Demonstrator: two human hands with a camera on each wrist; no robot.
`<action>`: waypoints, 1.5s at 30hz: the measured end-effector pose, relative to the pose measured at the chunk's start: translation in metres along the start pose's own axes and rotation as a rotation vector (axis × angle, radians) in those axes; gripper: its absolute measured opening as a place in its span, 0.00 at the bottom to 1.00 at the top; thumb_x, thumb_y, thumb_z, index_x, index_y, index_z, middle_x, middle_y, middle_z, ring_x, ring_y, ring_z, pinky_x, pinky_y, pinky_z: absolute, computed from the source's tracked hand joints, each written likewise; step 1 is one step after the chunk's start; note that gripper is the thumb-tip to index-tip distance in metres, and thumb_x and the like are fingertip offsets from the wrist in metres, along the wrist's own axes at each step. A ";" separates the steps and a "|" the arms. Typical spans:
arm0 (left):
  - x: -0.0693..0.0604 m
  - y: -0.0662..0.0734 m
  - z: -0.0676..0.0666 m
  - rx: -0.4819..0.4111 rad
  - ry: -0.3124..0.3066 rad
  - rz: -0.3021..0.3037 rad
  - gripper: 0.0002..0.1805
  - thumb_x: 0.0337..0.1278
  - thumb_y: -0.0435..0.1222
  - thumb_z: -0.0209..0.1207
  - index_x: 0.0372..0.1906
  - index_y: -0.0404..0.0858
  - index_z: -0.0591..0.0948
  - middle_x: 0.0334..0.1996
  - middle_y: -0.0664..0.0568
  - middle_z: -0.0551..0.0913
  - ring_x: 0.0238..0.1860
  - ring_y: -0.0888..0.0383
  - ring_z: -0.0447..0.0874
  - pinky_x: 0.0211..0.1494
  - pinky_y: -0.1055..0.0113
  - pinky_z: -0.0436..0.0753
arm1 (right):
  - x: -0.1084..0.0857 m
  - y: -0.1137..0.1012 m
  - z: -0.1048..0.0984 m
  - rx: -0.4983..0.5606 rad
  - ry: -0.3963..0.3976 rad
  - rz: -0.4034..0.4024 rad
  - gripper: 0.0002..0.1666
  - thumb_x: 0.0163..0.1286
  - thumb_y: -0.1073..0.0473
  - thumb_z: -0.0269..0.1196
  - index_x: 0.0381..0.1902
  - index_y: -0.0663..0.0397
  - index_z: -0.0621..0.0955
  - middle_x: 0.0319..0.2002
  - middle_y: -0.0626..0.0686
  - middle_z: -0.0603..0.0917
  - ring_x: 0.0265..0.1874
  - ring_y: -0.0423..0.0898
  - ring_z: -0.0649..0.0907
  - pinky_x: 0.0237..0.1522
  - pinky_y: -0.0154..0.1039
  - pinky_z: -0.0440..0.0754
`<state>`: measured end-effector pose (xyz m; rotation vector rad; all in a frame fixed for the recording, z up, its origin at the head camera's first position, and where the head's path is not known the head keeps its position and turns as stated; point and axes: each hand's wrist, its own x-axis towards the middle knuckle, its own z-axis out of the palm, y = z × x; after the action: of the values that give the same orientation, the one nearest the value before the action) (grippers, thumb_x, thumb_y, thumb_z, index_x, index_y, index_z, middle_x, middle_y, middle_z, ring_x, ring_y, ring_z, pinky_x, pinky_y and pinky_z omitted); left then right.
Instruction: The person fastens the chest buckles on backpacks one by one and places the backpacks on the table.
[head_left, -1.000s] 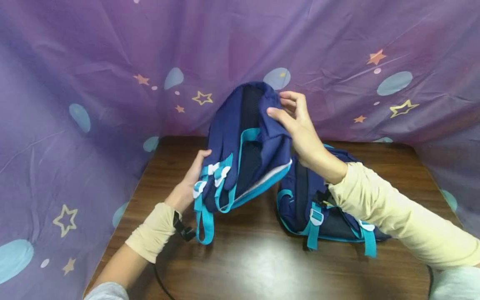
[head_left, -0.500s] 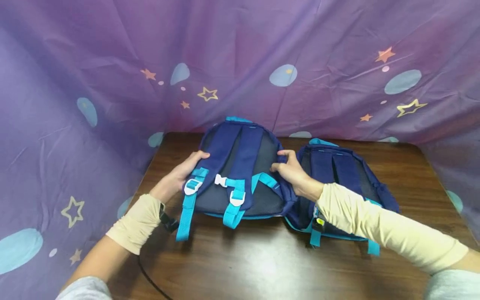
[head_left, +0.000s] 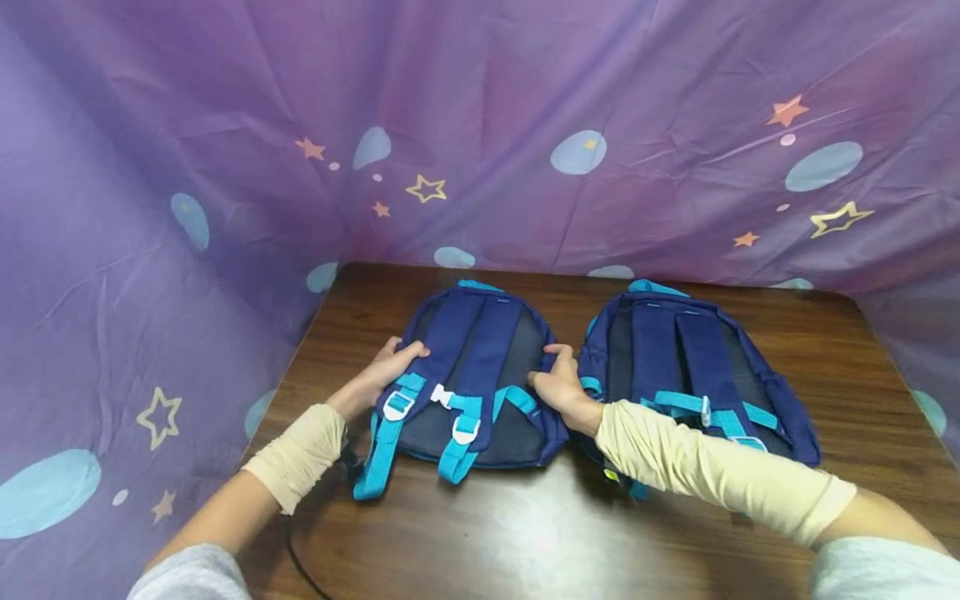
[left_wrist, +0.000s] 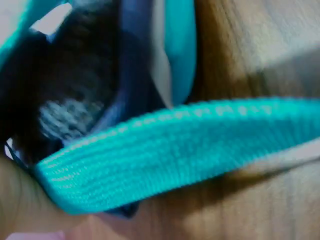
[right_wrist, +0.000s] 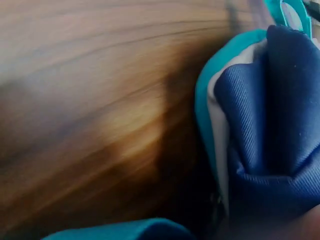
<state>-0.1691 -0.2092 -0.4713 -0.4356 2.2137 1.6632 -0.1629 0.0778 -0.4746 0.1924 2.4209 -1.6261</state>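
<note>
A navy backpack [head_left: 491, 342] lies on the wooden table, its shoulder straps facing up and its turquoise top loop toward the curtain. At its left edge, my left hand [head_left: 384, 373] grips it with the thumb over the front of the strap side. My right hand [head_left: 558, 383] holds the opposite edge. In the left wrist view a turquoise webbing strap [left_wrist: 165, 155] crosses near the hand. The right wrist view shows the bag's navy side fabric [right_wrist: 295, 100] with turquoise trim. Most fingers of both hands are hidden behind or under the bag.
A second, similar navy backpack [head_left: 648, 350] lies straps up just to the right, partly covered by my right forearm. A purple star-patterned curtain [head_left: 495, 150] hangs behind the table [head_left: 420, 542]. A black cable [head_left: 300, 562] trails from my left wrist.
Held up and tipped at first, the left backpack has been turned strap side up and lowered onto the table. Both hands came down with it, the right hand lowest now.
</note>
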 end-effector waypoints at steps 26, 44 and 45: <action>-0.041 -0.032 -0.043 0.610 0.384 0.192 0.26 0.75 0.48 0.43 0.64 0.33 0.69 0.58 0.32 0.73 0.55 0.35 0.76 0.55 0.41 0.77 | -0.010 -0.040 0.065 -0.912 -0.284 -0.918 0.19 0.63 0.42 0.67 0.39 0.50 0.84 0.39 0.49 0.83 0.40 0.49 0.76 0.43 0.45 0.74; -0.034 -0.062 -0.059 -0.422 -0.067 -0.076 0.25 0.76 0.33 0.46 0.71 0.27 0.62 0.31 0.60 0.83 0.29 0.70 0.82 0.31 0.79 0.81 | -0.020 -0.034 0.047 -0.704 -0.268 -0.953 0.08 0.58 0.56 0.67 0.36 0.49 0.82 0.30 0.45 0.82 0.33 0.42 0.78 0.41 0.42 0.76; -0.034 -0.064 -0.061 -0.483 -0.103 -0.071 0.23 0.76 0.32 0.44 0.69 0.28 0.64 0.32 0.61 0.83 0.30 0.69 0.83 0.33 0.78 0.81 | -0.022 -0.036 0.044 -0.692 -0.272 -0.953 0.08 0.59 0.56 0.66 0.36 0.50 0.82 0.30 0.45 0.83 0.33 0.42 0.79 0.42 0.42 0.77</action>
<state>-0.1156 -0.2838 -0.4954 -0.5251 1.6908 2.1247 -0.1454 0.0239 -0.4529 -1.3498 2.7983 -0.7836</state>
